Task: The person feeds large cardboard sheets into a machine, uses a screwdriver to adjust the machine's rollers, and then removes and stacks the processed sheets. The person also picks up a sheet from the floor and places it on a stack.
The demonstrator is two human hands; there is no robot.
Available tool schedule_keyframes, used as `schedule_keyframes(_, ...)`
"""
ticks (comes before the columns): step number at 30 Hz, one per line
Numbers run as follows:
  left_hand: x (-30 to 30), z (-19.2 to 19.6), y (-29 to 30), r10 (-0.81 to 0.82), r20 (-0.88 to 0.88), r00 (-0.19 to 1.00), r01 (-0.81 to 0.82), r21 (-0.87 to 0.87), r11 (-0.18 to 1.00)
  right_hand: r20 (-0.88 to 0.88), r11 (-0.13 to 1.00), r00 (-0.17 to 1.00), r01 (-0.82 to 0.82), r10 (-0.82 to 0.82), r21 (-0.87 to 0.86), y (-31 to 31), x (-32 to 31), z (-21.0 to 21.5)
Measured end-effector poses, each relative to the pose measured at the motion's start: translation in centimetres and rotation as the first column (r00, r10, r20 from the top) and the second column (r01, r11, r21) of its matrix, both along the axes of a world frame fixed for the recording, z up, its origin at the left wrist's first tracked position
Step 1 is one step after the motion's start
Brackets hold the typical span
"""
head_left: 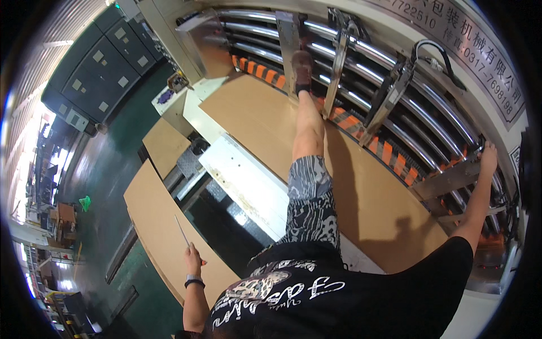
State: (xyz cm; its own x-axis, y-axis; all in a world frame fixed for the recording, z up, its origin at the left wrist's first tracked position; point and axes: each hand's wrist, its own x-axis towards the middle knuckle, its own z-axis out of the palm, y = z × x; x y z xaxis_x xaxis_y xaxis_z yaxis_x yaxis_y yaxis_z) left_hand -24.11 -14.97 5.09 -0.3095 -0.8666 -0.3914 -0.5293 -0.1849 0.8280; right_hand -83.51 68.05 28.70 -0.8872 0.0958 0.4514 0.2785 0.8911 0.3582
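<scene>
My left hand [193, 263] is closed around a screwdriver [180, 229] with a long thin shaft pointing up and away; a bit of its red-orange handle shows beside my fingers. Below that hand lies a sheet of brown cardboard [155, 200]. Far to the right, my right hand [489, 156] grips the end of a metal bracket [451, 179] on the roller machine, its fingers partly hidden. My leg stretches forward over a larger cardboard sheet [384, 192], and my shoe [302, 69] is up against the machine.
Shiny metal rollers [389, 70] run behind upright brackets, with orange-and-black striped strips [389, 158] below them. A white metal beam [243, 178] borders a dark gap between the cardboard sheets. Dark cabinets [101, 70] and a green floor [107, 181] lie to the left.
</scene>
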Motion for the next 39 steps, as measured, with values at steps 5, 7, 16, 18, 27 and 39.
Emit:
schedule_keyframes(5,3.5,-0.2,-1.7,0.170,-0.030,0.985,-0.171,-0.021,0.985,0.039,0.993,0.997,0.064,-0.060,-0.096,-0.6,-0.1,-0.7)
schedule_keyframes(7,4.1,0.4,-1.2,0.204,0.101,0.974,-0.200,-0.053,0.978,0.035,0.992,0.997,0.070,-0.067,-0.102,-0.7,0.0,-0.9)
schedule_keyframes(16,3.9,-0.2,-2.4,0.177,0.006,0.984,-0.176,-0.079,0.981,-0.022,0.992,0.998,0.052,-0.055,-0.117,0.4,-1.3,-0.9)
schedule_keyframes(18,4.2,-1.5,-2.0,0.223,0.008,0.975,-0.223,-0.017,0.975,-0.030,0.994,0.999,0.030,-0.034,-0.109,2.1,-0.8,-0.9)
schedule_keyframes(27,-0.7,2.0,-4.1,0.052,0.009,0.999,-0.050,-0.101,0.994,0.010,0.970,0.991,0.132,-0.133,-0.206,-0.3,-0.6,-1.4)
schedule_keyframes(39,1.3,-3.4,-6.2,0.107,0.015,0.994,-0.107,-0.046,0.993,-0.271,0.996,0.958,0.089,-0.090,-0.018,-3.8,3.5,-3.5)
